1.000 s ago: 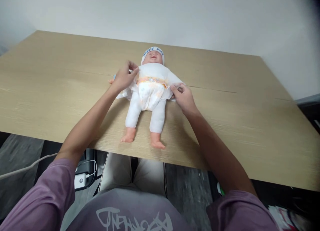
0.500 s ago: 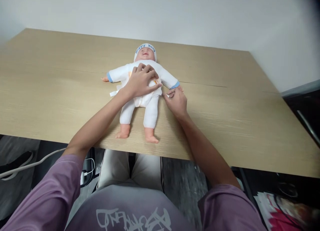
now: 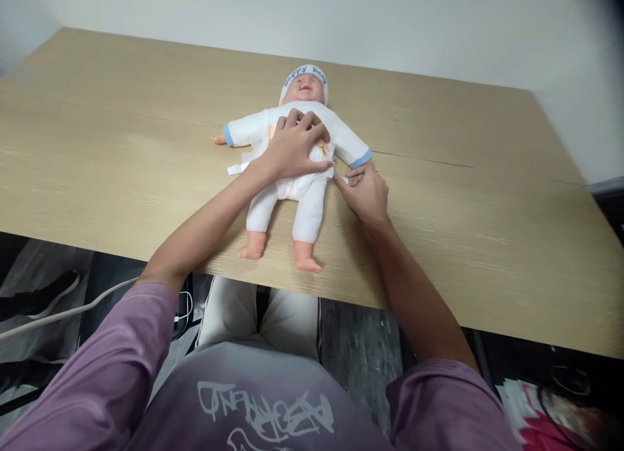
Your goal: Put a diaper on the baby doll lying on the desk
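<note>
A baby doll in white clothes with blue cuffs lies on its back, head away from me. Around its hips is a white diaper, its front panel over the belly. My left hand rests on that panel, fingers spread and bent, thumb at the panel's edge on the right. Beside the doll's right-hand hip, my right hand pinches a white side tab of the diaper. The other side tab sticks out loose on the left. Under my left palm, part of the panel is hidden.
The doll lies on a wooden table with a thin seam running across it. A pale wall stands behind. Below the front edge are a white cable, a shoe at left and a red-and-white packet at right.
The view has shifted, so the doll appears farther right and higher. My right hand has drawn slightly away from the diaper with the tab. My left hand keeps its place on the belly.
</note>
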Motion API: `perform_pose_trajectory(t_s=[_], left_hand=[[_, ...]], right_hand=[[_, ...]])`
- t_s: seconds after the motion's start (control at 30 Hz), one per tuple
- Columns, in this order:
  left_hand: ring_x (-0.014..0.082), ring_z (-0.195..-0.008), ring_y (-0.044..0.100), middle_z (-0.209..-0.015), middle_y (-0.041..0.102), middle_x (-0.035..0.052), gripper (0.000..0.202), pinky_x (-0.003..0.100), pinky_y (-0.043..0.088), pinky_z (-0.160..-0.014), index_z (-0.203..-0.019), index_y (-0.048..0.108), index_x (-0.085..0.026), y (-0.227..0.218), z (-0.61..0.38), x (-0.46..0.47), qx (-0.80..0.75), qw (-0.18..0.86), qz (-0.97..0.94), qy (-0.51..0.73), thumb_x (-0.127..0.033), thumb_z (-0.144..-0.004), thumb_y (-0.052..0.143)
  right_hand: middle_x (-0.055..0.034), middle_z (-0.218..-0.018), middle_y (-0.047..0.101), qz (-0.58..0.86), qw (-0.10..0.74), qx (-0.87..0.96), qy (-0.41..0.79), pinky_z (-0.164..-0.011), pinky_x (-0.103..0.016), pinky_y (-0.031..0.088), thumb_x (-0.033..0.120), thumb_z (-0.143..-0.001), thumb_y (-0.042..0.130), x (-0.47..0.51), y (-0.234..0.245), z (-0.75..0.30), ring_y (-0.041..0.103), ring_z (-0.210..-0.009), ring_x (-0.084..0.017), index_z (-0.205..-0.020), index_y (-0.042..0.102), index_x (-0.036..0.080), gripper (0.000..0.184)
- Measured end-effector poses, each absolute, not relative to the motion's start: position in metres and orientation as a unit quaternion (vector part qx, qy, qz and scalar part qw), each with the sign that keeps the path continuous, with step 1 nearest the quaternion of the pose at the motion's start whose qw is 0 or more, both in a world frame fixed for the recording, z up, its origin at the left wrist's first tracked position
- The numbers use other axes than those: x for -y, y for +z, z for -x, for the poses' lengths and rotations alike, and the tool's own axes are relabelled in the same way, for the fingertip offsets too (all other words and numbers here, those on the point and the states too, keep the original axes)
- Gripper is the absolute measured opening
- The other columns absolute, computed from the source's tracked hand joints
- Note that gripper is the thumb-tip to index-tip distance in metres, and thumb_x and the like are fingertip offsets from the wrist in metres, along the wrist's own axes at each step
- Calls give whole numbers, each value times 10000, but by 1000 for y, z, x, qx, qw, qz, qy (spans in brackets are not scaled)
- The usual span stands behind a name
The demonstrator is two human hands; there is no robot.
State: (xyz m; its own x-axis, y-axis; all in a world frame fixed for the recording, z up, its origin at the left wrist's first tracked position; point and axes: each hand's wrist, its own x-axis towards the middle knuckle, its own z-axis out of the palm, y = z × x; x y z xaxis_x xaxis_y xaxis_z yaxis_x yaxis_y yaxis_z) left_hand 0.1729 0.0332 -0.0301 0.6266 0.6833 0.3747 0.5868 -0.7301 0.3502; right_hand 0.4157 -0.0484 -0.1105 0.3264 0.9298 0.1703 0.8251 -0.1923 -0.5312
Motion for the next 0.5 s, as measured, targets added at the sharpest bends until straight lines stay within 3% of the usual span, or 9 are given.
perform_pose_trajectory(t_s=[0.17,0.27,0.5], left_hand=[[542,-1542,461,-1544,648,190,542,725,329,-1290,-1333,754,-234,-26,-172,-31,-358,99,-896,243,-589,-937,859],[544,-1541,465,-1556,647,185,560,724,341,-1283,-1340,757,-241,-25,-172,-31,-362,99,-895,241,-591,-922,887],[559,-1580,419,-1604,620,192,677,706,328,-1290,-1432,732,-250,-22,-173,-28,-390,94,-891,214,-627,-899,911]], right_hand=[[-108,-888,732,779,267,560,94,-964,-530,584,676,-894,831,49,-105,-412,704,-960,-361,-936,688,241,460],[-66,-746,666,758,285,573,130,-863,-455,549,736,-889,813,49,-102,-417,639,-827,-300,-767,634,265,519],[37,-653,415,620,438,568,318,-616,-322,339,792,-925,716,40,-83,-431,369,-632,-161,-713,518,272,595]])
